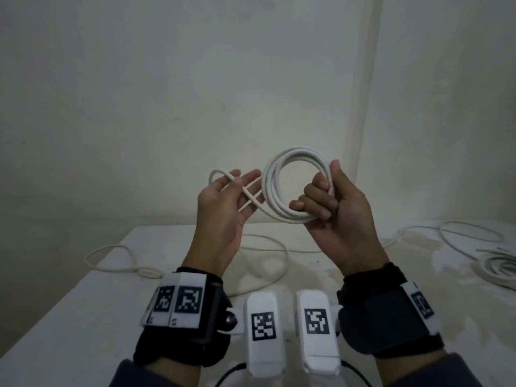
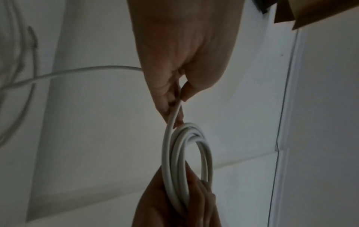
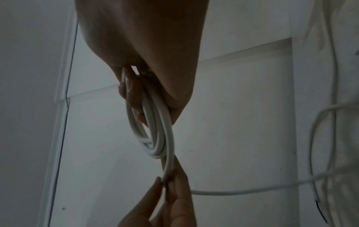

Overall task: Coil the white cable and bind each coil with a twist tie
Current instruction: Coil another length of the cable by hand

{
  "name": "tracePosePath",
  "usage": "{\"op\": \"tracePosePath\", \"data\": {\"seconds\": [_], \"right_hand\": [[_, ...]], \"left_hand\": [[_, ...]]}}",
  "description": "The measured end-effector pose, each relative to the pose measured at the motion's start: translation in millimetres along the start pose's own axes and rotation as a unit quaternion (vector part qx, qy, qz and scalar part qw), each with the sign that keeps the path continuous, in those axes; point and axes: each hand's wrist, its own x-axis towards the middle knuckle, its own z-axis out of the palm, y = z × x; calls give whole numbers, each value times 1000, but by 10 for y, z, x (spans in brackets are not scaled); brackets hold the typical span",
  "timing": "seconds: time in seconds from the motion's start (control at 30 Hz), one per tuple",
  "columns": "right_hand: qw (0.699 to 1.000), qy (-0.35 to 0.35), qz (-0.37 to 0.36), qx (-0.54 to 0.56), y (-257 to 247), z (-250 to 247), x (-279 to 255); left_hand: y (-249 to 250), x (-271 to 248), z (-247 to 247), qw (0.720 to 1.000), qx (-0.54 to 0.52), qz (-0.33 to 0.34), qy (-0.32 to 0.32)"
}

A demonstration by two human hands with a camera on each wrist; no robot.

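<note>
Black wrist straps with white marker blocks at 6 o'clock | left hand pinches white round cable strand | right hand grips white cable coil, upright, at 3 o'clock from the left; next loop probably feeds rightward

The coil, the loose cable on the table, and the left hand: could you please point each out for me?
coil (image 1: 296, 154), head view, top arc of the loops.
loose cable (image 1: 282, 247), head view, curve lying on the table.
left hand (image 1: 220, 210), head view, middle of the palm.
</note>
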Motion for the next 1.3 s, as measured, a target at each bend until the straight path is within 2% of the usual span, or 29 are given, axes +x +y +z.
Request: {"op": "tracePosePath", "data": {"seconds": [0.13, 0.27, 0.43, 0.6, 0.73, 0.83, 0.97, 1.07, 1.17, 1.23, 1.3], "right_hand": [[999, -2, 39, -7, 25, 7, 5], [997, -8, 71, -13, 13, 6, -12], [992, -20, 120, -13, 7, 11, -29], [984, -42, 169, -44, 44, 29, -54], [984, -23, 153, -91, 63, 67, -50], [986, -4, 144, -86, 57, 71, -51], [987, -9, 118, -106, 51, 92, -54], [986, -19, 90, -137, 72, 99, -58], [985, -37, 87, -143, 99, 93, -57], [982, -54, 96, -151, 107, 93, -58], [978, -65, 100, -170, 107, 96, -64]], "left_hand": [[58, -38, 4, 996, 70, 35, -41], [71, -69, -1, 993, 62, 38, -93], [66, -77, -9, 986, 104, 21, -131], [93, -65, -29, 978, 100, -25, -182], [119, -55, -55, 977, 115, -37, -177], [118, -61, -56, 974, 138, -27, -178], [104, -61, -28, 981, 92, -37, -167], [118, -72, -8, 980, 107, -41, -166], [132, -105, 15, 967, 209, 16, -146], [126, -117, 11, 938, 304, 94, -134], [141, -119, -10, 913, 359, 144, -130]]}}
